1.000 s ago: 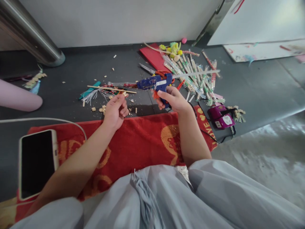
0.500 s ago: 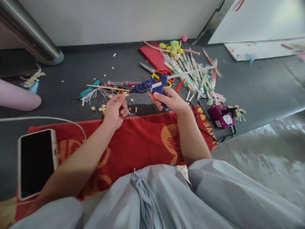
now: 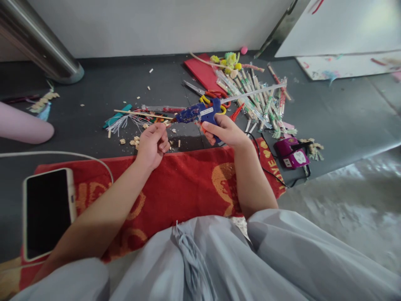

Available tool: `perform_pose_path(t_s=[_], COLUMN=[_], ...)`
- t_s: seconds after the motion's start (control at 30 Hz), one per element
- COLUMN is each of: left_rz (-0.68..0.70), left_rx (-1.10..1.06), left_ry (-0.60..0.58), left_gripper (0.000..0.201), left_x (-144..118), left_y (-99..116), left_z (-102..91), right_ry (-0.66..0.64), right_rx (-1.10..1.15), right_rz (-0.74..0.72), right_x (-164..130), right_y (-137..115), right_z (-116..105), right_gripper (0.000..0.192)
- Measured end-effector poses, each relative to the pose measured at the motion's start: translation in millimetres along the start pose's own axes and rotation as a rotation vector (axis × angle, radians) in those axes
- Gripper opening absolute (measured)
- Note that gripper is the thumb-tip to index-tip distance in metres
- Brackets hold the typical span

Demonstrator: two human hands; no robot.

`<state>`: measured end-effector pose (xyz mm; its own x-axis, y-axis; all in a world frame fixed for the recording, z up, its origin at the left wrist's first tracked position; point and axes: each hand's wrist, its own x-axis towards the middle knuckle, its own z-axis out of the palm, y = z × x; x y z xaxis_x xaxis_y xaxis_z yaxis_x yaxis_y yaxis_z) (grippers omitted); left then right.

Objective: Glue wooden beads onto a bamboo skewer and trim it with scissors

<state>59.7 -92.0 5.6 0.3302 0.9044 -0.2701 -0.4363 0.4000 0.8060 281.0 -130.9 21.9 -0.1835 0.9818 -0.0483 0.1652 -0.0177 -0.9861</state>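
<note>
My right hand (image 3: 226,130) grips a blue hot glue gun (image 3: 200,113) with a clear glue stick (image 3: 253,92) poking out of its back; the nozzle points left. My left hand (image 3: 153,144) pinches a small wooden piece (image 3: 165,123) right at the nozzle tip. Beyond my left hand, a thin wooden skewer (image 3: 142,113) lies on the dark floor among white fringed strips and wood crumbs (image 3: 135,142).
A red towel (image 3: 181,184) covers the floor in front of my lap, with a phone (image 3: 46,211) and its white cable at the left. Scissors (image 3: 203,93), a red sheet (image 3: 203,73), wrapped sticks (image 3: 257,100), pompoms and a purple device (image 3: 291,152) lie beyond. A metal post (image 3: 40,46) stands far left.
The glue gun has come down and left until its nozzle meets the piece in my left hand. My left hand has barely moved.
</note>
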Motion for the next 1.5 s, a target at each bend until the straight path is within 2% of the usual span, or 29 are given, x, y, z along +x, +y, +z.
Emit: perform_pose_path(t_s=[0.93,1.5], left_rz=[0.001,0.001], left_rx=[0.015,0.002], left_ry=[0.008,-0.005], left_gripper=[0.026,0.023], left_x=[-1.2,-0.6], left_y=[1.8,1.2], left_z=[2.7,1.1], right_ry=[-0.001,0.016], right_rx=[-0.114,-0.170], right_rz=[-0.020,-0.029], right_x=[-2.6,-3.5], right_y=[-5.3,-6.4], right_z=[0.2,0.4], right_gripper=[0.038,0.045])
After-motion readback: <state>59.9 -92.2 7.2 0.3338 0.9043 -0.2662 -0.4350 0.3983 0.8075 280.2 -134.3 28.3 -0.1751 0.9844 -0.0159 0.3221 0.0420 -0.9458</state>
